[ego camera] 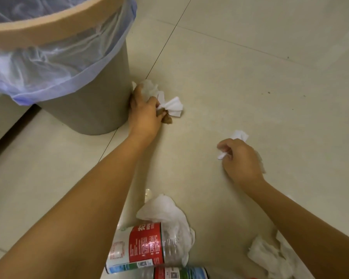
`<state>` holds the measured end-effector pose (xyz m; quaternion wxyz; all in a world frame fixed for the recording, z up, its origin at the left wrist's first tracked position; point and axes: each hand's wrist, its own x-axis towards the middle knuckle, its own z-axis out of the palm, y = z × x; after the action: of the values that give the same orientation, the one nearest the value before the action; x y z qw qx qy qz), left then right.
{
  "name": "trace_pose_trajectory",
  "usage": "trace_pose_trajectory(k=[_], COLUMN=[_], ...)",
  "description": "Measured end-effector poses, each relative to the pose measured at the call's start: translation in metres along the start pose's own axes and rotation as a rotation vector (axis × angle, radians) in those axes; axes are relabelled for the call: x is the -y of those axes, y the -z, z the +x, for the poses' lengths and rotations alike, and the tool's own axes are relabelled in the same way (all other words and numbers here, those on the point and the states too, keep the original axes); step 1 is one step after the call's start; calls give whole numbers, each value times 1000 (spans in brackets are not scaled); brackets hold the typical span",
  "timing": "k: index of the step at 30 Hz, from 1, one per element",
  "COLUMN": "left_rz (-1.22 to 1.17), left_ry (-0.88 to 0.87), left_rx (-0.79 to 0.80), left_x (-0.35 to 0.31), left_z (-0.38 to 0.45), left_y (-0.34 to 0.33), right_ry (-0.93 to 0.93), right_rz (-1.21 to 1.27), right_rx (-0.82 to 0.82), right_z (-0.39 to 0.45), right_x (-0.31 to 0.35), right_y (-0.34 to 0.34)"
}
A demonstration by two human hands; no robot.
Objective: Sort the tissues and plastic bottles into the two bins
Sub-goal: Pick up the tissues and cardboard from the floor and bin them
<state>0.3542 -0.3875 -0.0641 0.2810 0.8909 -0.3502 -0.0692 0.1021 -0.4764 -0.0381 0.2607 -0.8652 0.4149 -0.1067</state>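
both hands gather tissues off the floor (250, 77): left hand (144, 115) clutches a wad (170, 106) beside the bin (85, 109), right hand (240, 160) pinches another tissue (239, 135), likely to drop together.

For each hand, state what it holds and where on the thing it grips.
Left hand grips crumpled tissues, bunched at their near ends. Right hand grips one tissue round its middle, ends sticking out.

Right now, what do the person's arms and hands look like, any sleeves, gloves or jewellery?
Both forearms are bare to the frame edge: no sleeves show. The left hand and right hand wear no gloves, and no rings, watch or wristband are visible.
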Motion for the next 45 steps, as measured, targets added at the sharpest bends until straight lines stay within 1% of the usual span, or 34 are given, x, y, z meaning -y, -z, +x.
trace_pose_trajectory(k=[2,5,6,7,9,10,12,13,15,17,18,19,20,21,23,25,26,27,29,30,32,34,36,39,42,45], left_rz=[-76,106,130,100,-94,-207,-324,-340,-319,-282,-278,-288,-301,-305,-258,-134,-68,-15,55,86,170,247,270,261,202,71], left_ry=[26,20,3,3,43,67,53,25,-16,-9,8,26,40,38,-6,-102,-141,-159,-154,-160,-177,-171,-142,-102,-56,46], left_rx=[74,173,164,149,134,146,206,250,352,446,479,507,541,589,713,824,856,876,901,901,879,870,877,821,690,549], left_x=[5,0,-2,-4,-8,-11,-22,-28,-39,-42,-41,-38,-34,-31,-26,-23,-22,-22,-25,-26,-29,-29,-26,-19,-14,-9], left_z=[9,15,15,12,6,-1,-20,-31,-51,-70,-80,-90,-99,-109,-124,-136,-142,-147,-157,-160,-165,-167,-171,-179,-186,-189], left_y=[-3,2,6,11,15,15,14,17,25,36,42,48,54,61,72,76,77,77,76,75,74,75,76,83,98,123], right_ry=[36,212,245,230,69,-26,-162,-211,-283,-316,-311,-300,-289,-279,-271,-263,-251,-228,-157,-141,-127,-73,-2,77,86,89], right_rz=[76,115,139,203,437,563,731,795,911,965,978,974,946,883,709,532,434,313,39,-40,-72,-124,-170,-150,-37,114], right_rx=[18,-6,-29,-57,-121,-149,-158,-123,17,183,240,261,239,176,-9,-167,-198,-175,-13,60,153,164,122,136,198,198], right_z=[-4,-13,-17,-22,-34,-39,-51,-58,-73,-89,-97,-103,-107,-109,-105,-90,-80,-67,-42,-31,-17,-14,-21,-40,-59,-74], right_x=[8,14,15,16,23,25,30,33,41,53,58,62,62,60,46,27,15,2,-19,-25,-28,-21,-10,5,27,58], right_y=[0,2,3,6,14,19,28,31,32,28,25,23,21,21,18,17,17,17,13,10,5,1,0,-2,-3,-1])
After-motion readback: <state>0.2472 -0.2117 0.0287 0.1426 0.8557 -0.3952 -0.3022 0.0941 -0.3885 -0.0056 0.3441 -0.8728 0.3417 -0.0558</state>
